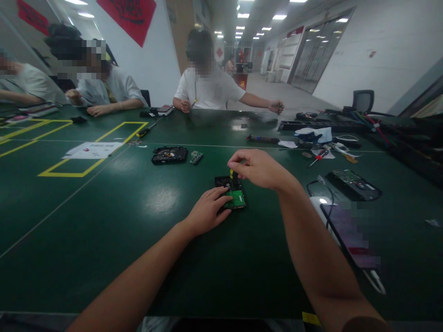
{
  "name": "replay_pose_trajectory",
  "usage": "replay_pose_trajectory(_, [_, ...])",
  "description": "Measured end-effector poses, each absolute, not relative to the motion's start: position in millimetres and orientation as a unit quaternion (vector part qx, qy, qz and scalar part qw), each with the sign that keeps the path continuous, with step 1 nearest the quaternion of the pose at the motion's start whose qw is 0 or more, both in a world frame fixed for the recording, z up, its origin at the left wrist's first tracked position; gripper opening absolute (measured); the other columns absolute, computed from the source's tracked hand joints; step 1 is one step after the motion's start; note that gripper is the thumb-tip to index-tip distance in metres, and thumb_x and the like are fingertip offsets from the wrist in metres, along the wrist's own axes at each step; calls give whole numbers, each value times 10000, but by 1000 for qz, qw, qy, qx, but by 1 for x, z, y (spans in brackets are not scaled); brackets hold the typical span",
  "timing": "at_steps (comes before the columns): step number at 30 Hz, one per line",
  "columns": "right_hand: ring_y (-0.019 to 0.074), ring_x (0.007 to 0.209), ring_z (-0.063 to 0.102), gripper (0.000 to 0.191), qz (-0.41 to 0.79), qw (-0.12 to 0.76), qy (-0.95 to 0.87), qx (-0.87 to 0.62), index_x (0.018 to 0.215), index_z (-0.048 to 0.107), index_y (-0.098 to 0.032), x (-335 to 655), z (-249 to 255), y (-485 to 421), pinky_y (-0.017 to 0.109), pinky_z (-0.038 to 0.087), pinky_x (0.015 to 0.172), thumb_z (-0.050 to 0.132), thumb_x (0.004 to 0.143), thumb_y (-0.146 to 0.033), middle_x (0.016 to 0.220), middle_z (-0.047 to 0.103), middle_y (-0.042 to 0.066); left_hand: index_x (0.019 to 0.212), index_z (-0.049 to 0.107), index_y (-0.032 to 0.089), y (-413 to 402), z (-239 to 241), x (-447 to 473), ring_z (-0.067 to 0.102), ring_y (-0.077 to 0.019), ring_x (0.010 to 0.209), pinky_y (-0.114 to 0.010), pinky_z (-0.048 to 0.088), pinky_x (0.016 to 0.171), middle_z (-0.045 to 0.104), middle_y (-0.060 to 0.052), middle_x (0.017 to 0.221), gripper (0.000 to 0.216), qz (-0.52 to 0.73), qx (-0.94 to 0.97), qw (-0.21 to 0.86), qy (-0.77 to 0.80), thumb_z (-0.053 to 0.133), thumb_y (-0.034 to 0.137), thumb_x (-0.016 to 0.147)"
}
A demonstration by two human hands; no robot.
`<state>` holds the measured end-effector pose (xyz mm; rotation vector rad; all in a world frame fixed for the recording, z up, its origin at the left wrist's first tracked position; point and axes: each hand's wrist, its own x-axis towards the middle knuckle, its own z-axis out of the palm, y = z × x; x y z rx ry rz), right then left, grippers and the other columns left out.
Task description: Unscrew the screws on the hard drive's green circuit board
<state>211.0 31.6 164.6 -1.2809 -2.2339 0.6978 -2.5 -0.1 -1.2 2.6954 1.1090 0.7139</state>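
In front of me on the table lies a hard drive (238,199) with a green circuit board and a black metal body. My left hand (210,206) holds its left side, fingers over the top and thumb by the near edge. Above the drive, my right hand (254,167) is closed around a screwdriver (232,174) with a yellow and black handle. The screwdriver stands roughly upright, its lower end over the drive's far part. I cannot make out the tip or any screw under it.
Another hard drive (169,155) and a small circuit board (196,157) lie to the left. At right are a third drive (355,184), a tablet-like device (349,235) with a cable, and a red screwdriver (319,157). Several people sit across the table (104,221).
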Motion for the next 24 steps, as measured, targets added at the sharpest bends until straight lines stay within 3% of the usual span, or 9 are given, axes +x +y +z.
replay_pose_trajectory(12, [192,964,670,286,175,235,-856,-425,1075,760,-194,215,163,36,302,460,864,527,953,-81,1076,765,55,1352,619,242,-1,0,-2,503,-321,1415,-544,415,1195,534,-118,1523,407,231,893,72,379,650,363,965])
replay_pose_trajectory(19, [186,814,629,216,198,251,-816,-482,1043,690,-172,208,155,39,296,440,741,483,1016,-227,870,717,51,1367,614,248,0,1,-2,501,-321,1417,-544,419,1190,537,-122,1519,422,226,895,74,377,647,390,970])
replay_pose_trajectory(24, [178,829,615,160,186,255,-840,-442,943,704,-186,209,154,41,298,428,755,572,980,-269,933,721,44,1363,617,242,0,1,-3,497,-323,1419,-548,414,1189,534,-126,1520,419,232,895,77,373,639,402,977])
